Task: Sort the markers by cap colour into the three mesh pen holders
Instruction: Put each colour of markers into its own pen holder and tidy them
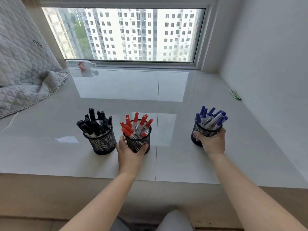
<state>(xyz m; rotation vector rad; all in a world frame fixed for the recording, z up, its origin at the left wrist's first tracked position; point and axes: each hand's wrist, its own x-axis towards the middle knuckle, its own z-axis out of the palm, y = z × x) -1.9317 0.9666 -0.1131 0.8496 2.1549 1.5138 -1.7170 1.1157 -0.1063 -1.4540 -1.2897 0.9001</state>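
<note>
While all three mesh holders stand upright on the glossy surface, I see much free room behind them up to the window, and a narrower free strip between them and the front edge. The left hand grips the middle holder, its fingers curled round the mesh wall; this holder stands just beside the left holder. The right hand grips the right holder in the same way, well apart from the other two and nearer to the right wall. The black-capped markers fill the left holder, the red-capped markers the middle one, the blue-capped markers the right one. All markers stand with caps up, long axis close to vertical, fanning outward over the rims. A quilt covers the far left corner, and a plastic bottle lies along the window frame.
</note>
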